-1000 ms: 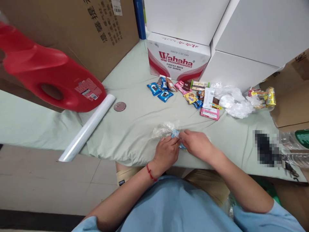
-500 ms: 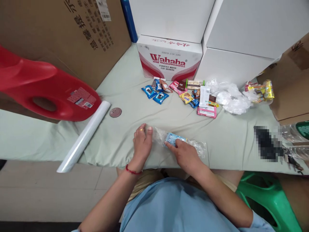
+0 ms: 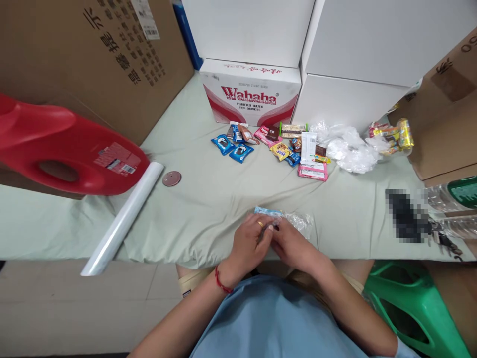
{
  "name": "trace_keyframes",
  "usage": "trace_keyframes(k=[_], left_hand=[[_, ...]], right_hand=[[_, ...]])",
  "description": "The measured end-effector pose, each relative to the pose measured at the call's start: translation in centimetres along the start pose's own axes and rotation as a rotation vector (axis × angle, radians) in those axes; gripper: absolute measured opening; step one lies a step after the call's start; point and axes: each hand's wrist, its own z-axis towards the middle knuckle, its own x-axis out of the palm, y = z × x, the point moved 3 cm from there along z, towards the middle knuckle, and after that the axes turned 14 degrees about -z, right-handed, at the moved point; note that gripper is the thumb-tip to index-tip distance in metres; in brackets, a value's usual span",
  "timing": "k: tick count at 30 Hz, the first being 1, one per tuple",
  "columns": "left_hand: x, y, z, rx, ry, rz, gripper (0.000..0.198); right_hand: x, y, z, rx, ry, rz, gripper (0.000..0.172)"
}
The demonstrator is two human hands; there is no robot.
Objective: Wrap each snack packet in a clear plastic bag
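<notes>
Meeting at the near edge of the table (image 3: pixel 208 199), the left hand (image 3: pixel 249 242) and right hand (image 3: pixel 291 244) have their fingertips curled together onto a small blue packet (image 3: pixel 267 212). Both appear closed on it, pinching through the clear film (image 3: pixel 300 220) around it, though the exact grip is partly hidden by the knuckles. Holding it from both sides probably keeps the slippery film taut against the packet. The packet is flat and pale blue with faint print, half veiled by the crinkled, glossy film that trails off toward two o'clock. From the hands, a snack pile (image 3: pixel 278 145) lies at twelve o'clock, a film roll (image 3: pixel 122 219) at nine and a red jug (image 3: pixel 70 154) at ten, all well apart.
</notes>
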Motion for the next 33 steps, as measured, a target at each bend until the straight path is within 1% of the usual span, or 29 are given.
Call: trace_keyframes(k=[1,2,3,5,6,7,8,9,10,11,12,13,15,17,18,19,20,21,22,23,25,27,28,30,32,33], left_hand=[[0.4,0.1,-0.2,0.016,0.036,0.056,0.028],[0.8,0.2,-0.5,0.027,0.071,0.125,0.031],[1.2,0.5,-0.8,0.034,0.098,0.202,0.035],[1.9,1.0,-1.4,0.05,0.126,0.347,0.045],[2.2,1.2,-1.7,0.06,0.132,0.404,0.05],[2.5,1.4,-1.9,0.07,0.135,0.452,0.053],[2.7,1.6,-2.1,0.08,0.137,0.49,0.054],[2.9,1.7,-2.2,0.088,0.139,0.519,0.055],[3.0,1.7,-2.3,0.093,0.139,0.542,0.055],[3.0,1.8,-2.3,0.096,0.137,0.559,0.055],[3.0,1.8,-2.3,0.097,0.134,0.572,0.055],[3.0,1.8,-2.3,0.1,0.132,0.579,0.055],[3.1,1.9,-2.3,0.114,0.135,0.585,0.054],[3.2,2.0,-2.3,0.139,0.145,0.592,0.052],[3.2,2.1,-2.4,0.154,0.15,0.594,0.049],[3.3,2.3,-2.5,0.166,0.153,0.591,0.046],[3.3,2.4,-2.8,0.172,0.155,0.58,0.043],[3.2,2.7,-3.2,0.174,0.155,0.556,0.04],[3.0,2.9,-3.7,0.177,0.154,0.522,0.039],[2.6,3.1,-4.3,0.171,0.148,0.481,0.041],[1.4,3.4,-5.8,0.201,0.125,0.398,0.056],[-0.6,3.8,-7.3,0.198,0.075,0.362,0.069],[-1.8,4.0,-8.1,0.194,0.031,0.345,0.071],[-4.3,4.5,-9.2,0.19,-0.049,0.316,0.064],[-6.3,4.9,-9.8,0.192,-0.111,0.316,0.048],[-7.0,5.0,-9.8,0.193,-0.134,0.323,0.04]], right_hand=[[-0.5,-0.3,-0.7,-0.015,-0.028,0.061,0.032],[-1.1,-0.8,-1.5,0.005,-0.071,0.102,0.031],[-1.7,-1.4,-2.2,0.066,-0.137,0.11,0.031],[-2.5,-3.0,-3.5,0.286,-0.307,-0.008,0.029],[-2.6,-3.7,-4.2,0.404,-0.371,-0.113,0.03],[-2.6,-4.3,-4.7,0.498,-0.401,-0.222,0.034],[-2.5,-4.8,-5.0,0.557,-0.391,-0.311,0.038],[-2.3,-5.2,-5.3,0.578,-0.349,-0.366,0.04],[-2.1,-5.4,-5.4,0.573,-0.297,-0.38,0.035],[-2.1,-5.5,-5.5,0.56,-0.256,-0.362,0.027],[-2.3,-5.5,-5.5,0.547,-0.23,-0.32,0.019],[-2.5,-5.3,-5.3,0.54,-0.214,-0.257,0.016],[-3.2,-4.6,-4.2,0.544,-0.209,-0.099,0.019],[-3.6,-3.4,-2.1,0.533,-0.239,0.017,0.021],[-3.6,-2.7,-0.7,0.515,-0.259,0.032,0.019],[-3.4,-2.0,0.8,0.49,-0.274,0.012,0.016],[-3.0,-1.3,2.3,0.464,-0.262,-0.044,0.012],[-2.4,-0.7,3.8,0.447,-0.23,-0.12,0.009],[-1.6,-0.1,5.1,0.428,-0.166,-0.191,0.007],[-0.8,0.3,6.2,0.417,-0.098,-0.252,0.008],[0.6,0.9,7.4,0.375,-0.014,-0.327,0.013],[1.6,1.5,7.5,0.323,-0.001,-0.379,0.015],[2.0,1.8,7.3,0.297,-0.011,-0.402,0.018],[2.5,2.2,6.6,0.246,-0.033,-0.442,0.035],[2.9,2.4,6.2,0.214,-0.036,-0.475,0.053],[3.1,2.4,6.1,0.211,-0.034,-0.49,0.056]])
